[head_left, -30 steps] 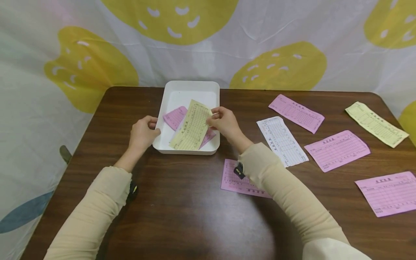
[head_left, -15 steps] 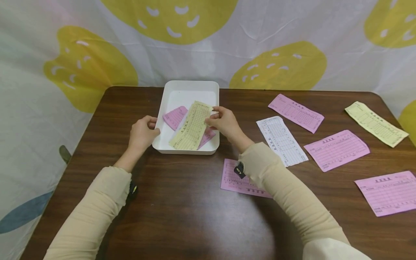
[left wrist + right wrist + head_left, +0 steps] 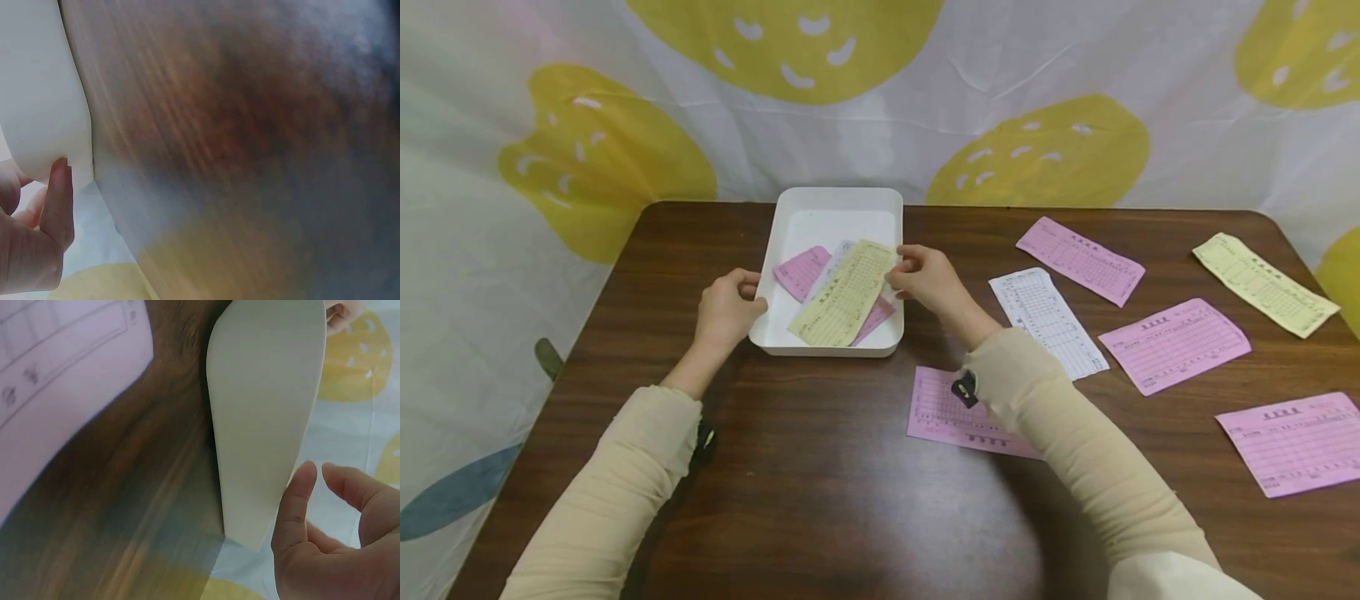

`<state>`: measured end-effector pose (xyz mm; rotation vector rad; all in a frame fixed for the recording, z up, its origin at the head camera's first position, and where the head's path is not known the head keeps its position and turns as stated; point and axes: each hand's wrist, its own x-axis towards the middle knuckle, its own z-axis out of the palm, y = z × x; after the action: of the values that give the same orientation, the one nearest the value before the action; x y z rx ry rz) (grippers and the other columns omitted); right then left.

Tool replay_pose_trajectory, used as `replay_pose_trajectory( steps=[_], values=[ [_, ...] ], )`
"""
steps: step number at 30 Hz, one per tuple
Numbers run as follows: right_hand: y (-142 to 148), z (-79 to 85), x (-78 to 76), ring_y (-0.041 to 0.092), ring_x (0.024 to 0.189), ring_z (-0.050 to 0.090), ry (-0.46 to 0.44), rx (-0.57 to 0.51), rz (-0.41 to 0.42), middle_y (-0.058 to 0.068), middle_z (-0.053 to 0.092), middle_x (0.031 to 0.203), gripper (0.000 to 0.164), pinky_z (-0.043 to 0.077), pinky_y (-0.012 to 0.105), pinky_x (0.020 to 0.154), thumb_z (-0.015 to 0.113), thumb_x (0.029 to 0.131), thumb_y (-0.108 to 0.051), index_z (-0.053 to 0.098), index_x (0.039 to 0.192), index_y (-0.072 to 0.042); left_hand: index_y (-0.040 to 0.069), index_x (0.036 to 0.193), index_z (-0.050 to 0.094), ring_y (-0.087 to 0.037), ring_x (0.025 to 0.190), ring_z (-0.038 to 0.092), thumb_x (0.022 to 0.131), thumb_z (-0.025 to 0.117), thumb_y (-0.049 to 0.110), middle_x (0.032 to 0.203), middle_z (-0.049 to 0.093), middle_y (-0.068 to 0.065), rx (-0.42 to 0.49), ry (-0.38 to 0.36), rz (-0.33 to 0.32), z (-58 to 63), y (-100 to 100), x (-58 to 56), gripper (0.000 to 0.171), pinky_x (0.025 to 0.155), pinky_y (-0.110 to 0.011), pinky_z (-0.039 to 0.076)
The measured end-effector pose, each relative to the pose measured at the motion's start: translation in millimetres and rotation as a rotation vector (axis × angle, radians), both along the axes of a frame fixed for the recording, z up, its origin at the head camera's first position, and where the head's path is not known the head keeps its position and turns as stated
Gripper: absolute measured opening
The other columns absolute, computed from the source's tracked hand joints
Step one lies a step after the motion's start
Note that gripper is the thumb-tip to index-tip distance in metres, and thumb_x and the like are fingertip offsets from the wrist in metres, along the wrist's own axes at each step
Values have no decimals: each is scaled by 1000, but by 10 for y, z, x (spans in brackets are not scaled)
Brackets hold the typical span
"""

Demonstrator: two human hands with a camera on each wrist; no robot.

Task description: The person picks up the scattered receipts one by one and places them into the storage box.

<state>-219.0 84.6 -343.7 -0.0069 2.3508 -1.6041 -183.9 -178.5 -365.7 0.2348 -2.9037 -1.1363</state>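
Observation:
A white plastic tray sits at the back of the table. Inside it a yellow printed slip lies slanted over a white slip and pink slips. My left hand holds the tray's left rim; in the left wrist view a finger presses the outer wall. Over the right rim is my right hand, beside the yellow slip's upper corner. The right wrist view shows its thumb and forefinger apart with nothing between them, the forefinger right at the tray's edge.
Right of the tray lie a white slip, several pink slips and a yellow slip. Another pink slip is partly under the right sleeve in view. A patterned cloth hangs behind the table.
The yellow slip, held by my right hand before, has settled lower into the tray and is let go. My right hand has shifted slightly right. My left hand stays at the rim.

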Motion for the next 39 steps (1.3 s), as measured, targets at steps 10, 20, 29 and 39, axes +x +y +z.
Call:
replay_pose_trajectory(
  steps=[10,20,29,39],
  values=[
    [211,35,-10,7,77,58,63,2,43,15,60,104,46,56,30,81,58,91,-5,47,135,4,-3,121,60,-36,102,65,83,58,5,110,69,-24,-1,8,3,-6,-6,18,38,86,-45,48],
    [579,91,123,1,72,58,116,118,154,13,65,94,36,54,21,72,58,89,-5,56,124,7,-3,122,60,-36,102,64,83,58,5,111,68,-24,-3,-5,5,-1,-8,21,39,86,-44,48],
    [709,5,297,4,74,58,115,189,277,21,65,99,35,52,20,70,56,89,-3,56,122,9,-2,122,60,-35,102,64,84,58,6,111,68,-23,-10,-10,10,21,-12,14,39,85,-43,47],
    [833,-72,445,5,77,59,121,247,335,22,66,97,32,51,21,73,57,87,-2,58,117,10,-2,122,59,-36,104,63,84,57,6,112,68,-24,2,-16,3,25,1,10,40,87,-45,47]
  ],
)
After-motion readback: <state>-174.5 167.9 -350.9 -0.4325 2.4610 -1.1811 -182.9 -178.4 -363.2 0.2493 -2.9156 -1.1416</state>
